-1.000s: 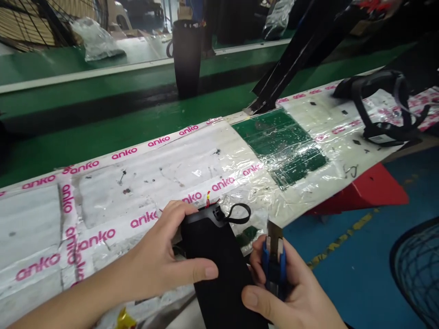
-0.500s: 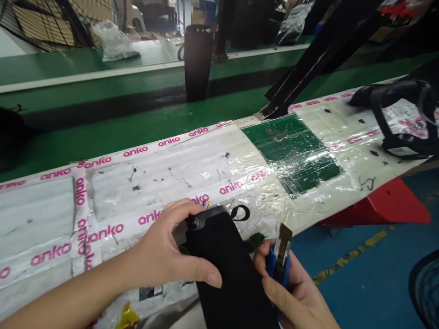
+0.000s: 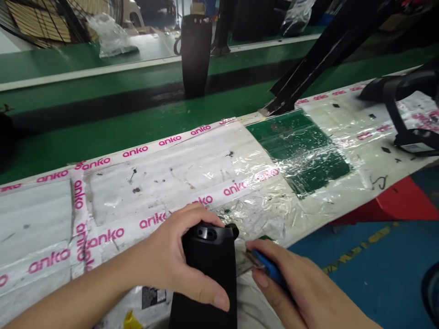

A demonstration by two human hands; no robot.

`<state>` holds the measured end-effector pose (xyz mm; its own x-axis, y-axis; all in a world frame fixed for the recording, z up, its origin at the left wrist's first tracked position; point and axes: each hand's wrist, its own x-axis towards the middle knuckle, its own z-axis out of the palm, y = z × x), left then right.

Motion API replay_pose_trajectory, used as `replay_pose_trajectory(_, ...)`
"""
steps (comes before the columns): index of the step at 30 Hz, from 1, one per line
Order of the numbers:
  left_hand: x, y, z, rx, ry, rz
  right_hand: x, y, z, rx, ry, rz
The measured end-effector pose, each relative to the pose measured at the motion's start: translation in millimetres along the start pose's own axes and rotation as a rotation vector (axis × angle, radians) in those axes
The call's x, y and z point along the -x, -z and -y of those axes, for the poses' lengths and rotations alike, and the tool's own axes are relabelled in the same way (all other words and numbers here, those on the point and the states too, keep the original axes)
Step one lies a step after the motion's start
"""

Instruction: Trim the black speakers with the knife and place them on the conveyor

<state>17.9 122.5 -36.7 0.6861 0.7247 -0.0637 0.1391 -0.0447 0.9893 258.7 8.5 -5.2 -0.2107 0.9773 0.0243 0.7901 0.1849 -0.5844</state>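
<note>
Fingers of the left hand (image 3: pixel 168 262), in the head view, clasp the upper end of a black case (image 3: pixel 211 269) at the near edge of the table (image 3: pixel 181 171); just right of it, the right hand (image 3: pixel 298 278) grips a blue cutter (image 3: pixel 272 269).

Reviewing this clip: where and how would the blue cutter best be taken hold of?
I'd grip the blue cutter by its handle, coming from the right, with fingers wrapped around it, much as the right hand does. Its metal end points left toward the black case, so the left side looks riskier. The blade's edge is too blurred to make out.
</note>
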Motion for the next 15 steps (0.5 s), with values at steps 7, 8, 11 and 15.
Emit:
replay_pose_trajectory(7,-5.7,-1.5,4.5,0.039,-0.096,0.014,-27.6,4.3,-14.0,0.417,0.371,0.082)
replay_pose_trajectory(8,-6.0,-0.8,4.5,0.044,-0.096,0.014,-28.1,4.7,-14.3,0.421,0.382,0.08)
replay_pose_trajectory(11,-6.4,0.2,4.4,0.066,-0.097,0.022,-28.1,5.4,-14.7,0.415,0.398,0.083)
replay_pose_trajectory(15,-6.8,0.3,3.4,0.055,-0.09,0.028,-28.8,6.4,-15.5,0.408,0.393,0.088)
